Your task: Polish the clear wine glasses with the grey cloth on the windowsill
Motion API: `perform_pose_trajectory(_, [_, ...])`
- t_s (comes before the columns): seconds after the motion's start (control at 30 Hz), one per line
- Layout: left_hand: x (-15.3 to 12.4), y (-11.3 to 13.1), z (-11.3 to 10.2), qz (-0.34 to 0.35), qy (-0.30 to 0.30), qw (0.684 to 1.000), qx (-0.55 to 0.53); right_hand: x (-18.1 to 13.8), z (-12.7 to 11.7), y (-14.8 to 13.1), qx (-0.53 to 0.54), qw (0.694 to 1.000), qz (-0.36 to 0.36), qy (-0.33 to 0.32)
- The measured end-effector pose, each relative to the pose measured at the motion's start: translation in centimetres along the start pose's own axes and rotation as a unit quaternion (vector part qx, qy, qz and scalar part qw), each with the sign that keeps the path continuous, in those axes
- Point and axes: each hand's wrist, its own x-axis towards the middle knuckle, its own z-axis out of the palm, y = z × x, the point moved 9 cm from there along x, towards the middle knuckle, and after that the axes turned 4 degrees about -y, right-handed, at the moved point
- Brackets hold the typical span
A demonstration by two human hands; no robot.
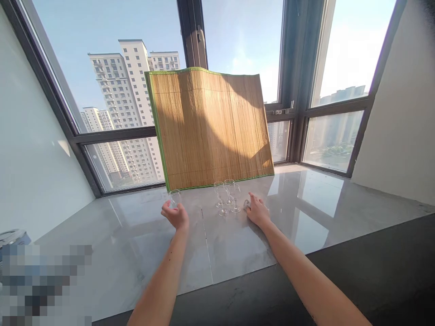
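My left hand (176,214) is curled around a small clear stemmed glass (175,196) standing on the grey marble sill (142,235). Just right of it, several more small stemmed glasses (227,197) stand in a tight cluster. My right hand (258,211) rests on the sill beside that cluster, fingers closed over a small clear object I cannot make out. Both forearms reach in from the bottom edge.
A bamboo mat with green edging (210,129) leans upright against the window behind the glasses. Dark window frames (193,34) and white side walls enclose the sill. A dark surface (374,267) borders the sill's front edge.
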Motion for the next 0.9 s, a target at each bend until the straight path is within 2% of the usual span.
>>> perform_pose_trajectory(0.1, [0.9,-3.5,1.7,-0.117,-0.064,0.991,0.006,-0.2,0.2,-0.1,0.005,1.000,-0.004,-0.023])
perform_pose_trajectory(0.17, [1.2,-4.9,3.2,-0.152,-0.116,0.981,-0.025,-0.4,0.1,-0.2,0.009,1.000,-0.015,-0.018])
perform_pose_trajectory(0.27, [1.4,-5.9,4.8,-0.178,-0.179,0.964,-0.086,-0.8,0.3,-0.6,0.011,0.999,-0.043,-0.028])
perform_pose_trajectory(0.37, [1.5,-5.9,4.9,-0.171,-0.209,0.960,-0.068,-1.1,0.4,-0.9,0.022,0.997,-0.068,-0.030])
perform_pose_trajectory(0.43, [1.5,-4.8,4.5,-0.117,-0.215,0.970,-0.012,-1.2,0.2,-1.0,0.038,0.996,-0.074,-0.015])
perform_pose_trajectory(0.5, [1.0,-2.3,4.2,-0.022,-0.218,0.975,0.040,-1.1,-0.1,-0.6,0.058,0.997,-0.058,0.006])
perform_pose_trajectory(0.6, [-1.6,2.1,4.4,0.125,-0.254,0.957,0.066,-1.3,-1.5,0.2,0.106,0.992,-0.018,0.067])
perform_pose_trajectory(0.73, [-6.7,6.4,5.3,0.285,-0.329,0.891,0.126,-2.8,-4.0,-0.7,0.158,0.973,-0.028,0.169])
perform_pose_trajectory(0.8, [-9.0,7.3,5.8,0.342,-0.366,0.849,0.169,-4.1,-4.7,-2.6,0.165,0.965,-0.080,0.188])
perform_pose_trajectory(0.9, [-10.5,7.2,6.4,0.363,-0.409,0.806,0.227,-6.6,-4.5,-6.8,0.143,0.953,-0.207,0.166])
